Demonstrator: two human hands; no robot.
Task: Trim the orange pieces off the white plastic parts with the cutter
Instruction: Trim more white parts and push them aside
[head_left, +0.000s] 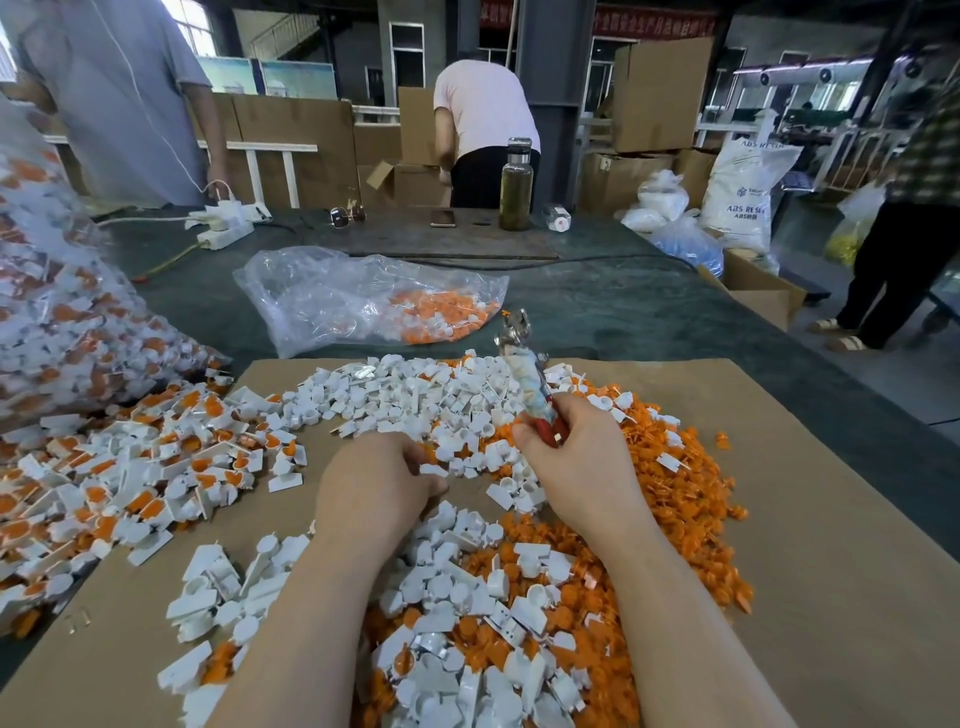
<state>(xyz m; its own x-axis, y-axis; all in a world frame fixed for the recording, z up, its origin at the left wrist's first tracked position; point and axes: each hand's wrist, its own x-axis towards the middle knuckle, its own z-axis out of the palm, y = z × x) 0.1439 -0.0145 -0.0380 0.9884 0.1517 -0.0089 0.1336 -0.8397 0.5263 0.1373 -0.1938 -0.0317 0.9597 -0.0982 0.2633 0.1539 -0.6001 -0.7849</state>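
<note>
My right hand (576, 457) grips the cutter (524, 369) by its red handles, and the metal jaws point up and away from me. Just left of it, my left hand (379, 483) lies over the pile with curled fingers pinching a small white plastic part (434, 470). A heap of white parts with orange pieces attached (130, 478) spreads on the left. Trimmed white parts (415, 395) lie ahead and near me, and loose orange pieces (691, 499) pile up on the right.
A brown cardboard sheet (841, 597) covers the dark table. A clear bag of parts (363, 301) lies beyond it, and a big full bag (57, 312) stands at left. A bottle (516, 187), phone, glasses and power strip sit at the far edge. Three people stand around.
</note>
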